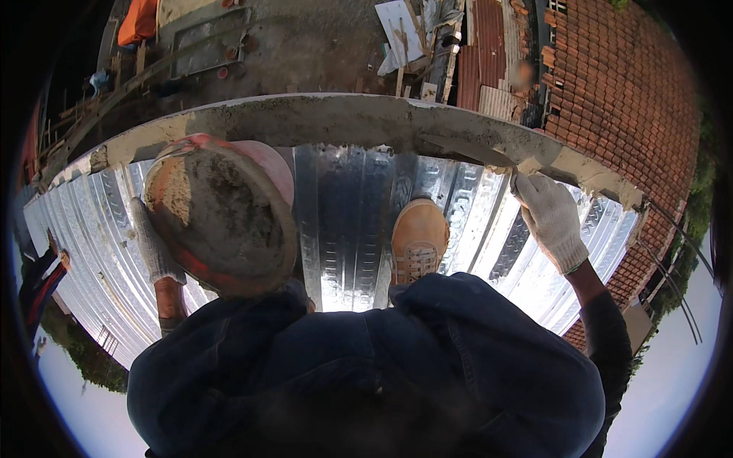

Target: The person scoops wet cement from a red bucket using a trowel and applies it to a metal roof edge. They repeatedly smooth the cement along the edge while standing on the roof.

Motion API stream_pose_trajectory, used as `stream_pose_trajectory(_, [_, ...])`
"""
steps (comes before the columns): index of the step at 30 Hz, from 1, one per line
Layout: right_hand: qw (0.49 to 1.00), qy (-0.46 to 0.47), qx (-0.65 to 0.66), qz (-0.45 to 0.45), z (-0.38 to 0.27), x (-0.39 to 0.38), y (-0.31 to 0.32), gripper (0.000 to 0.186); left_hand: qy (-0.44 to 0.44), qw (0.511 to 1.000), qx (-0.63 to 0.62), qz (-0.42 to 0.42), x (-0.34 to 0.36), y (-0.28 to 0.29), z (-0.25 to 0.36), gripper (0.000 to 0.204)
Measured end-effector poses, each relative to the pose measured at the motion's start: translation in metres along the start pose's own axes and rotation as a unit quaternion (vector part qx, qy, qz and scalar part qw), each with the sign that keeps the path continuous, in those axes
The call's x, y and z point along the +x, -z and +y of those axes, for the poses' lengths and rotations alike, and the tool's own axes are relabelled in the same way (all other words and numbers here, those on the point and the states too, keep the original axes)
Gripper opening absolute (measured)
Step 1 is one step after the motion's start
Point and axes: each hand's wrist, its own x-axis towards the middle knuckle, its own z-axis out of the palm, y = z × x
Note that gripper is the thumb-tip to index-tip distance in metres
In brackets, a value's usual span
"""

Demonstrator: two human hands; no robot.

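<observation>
My left hand [155, 243], in a pale knit glove, grips the left side of a round reddish bucket [286, 246] caked with cement. Grey wet mortar [221, 210] fills much of it, with a lighter lump on the left. A pink rim or second container [269, 164] shows behind it. Further right, my gloved right hand [551, 217] is closed round a trowel whose handle is hidden in the fist. The trowel's long blade [469, 150] points left and lies against the mortar-covered wall top [321, 118].
Shiny ribbed metal sheeting [347, 229] lies under me, with my tan shoe [420, 240] on it. Beyond the curved wall edge, a yard lies lower down with a rectangular trough [210, 42] and scrap boards [401, 34]. A tiled roof [618, 91] rises at right. Another person's arm [53, 278] shows far left.
</observation>
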Motion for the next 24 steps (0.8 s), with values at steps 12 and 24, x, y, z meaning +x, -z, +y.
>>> stream_pose_trajectory(12, [0.984,0.03,-0.055,-0.169,-0.034,-0.007,0.039,0.028,0.017,1.0,-0.019,-0.003,0.009,0.009,0.001,0.069])
stream_pose_trajectory(24, [0.997,-0.01,0.01,-0.076,0.005,0.004,0.098,0.036,-0.036,0.999,0.003,0.016,0.007,0.001,-0.002,0.065])
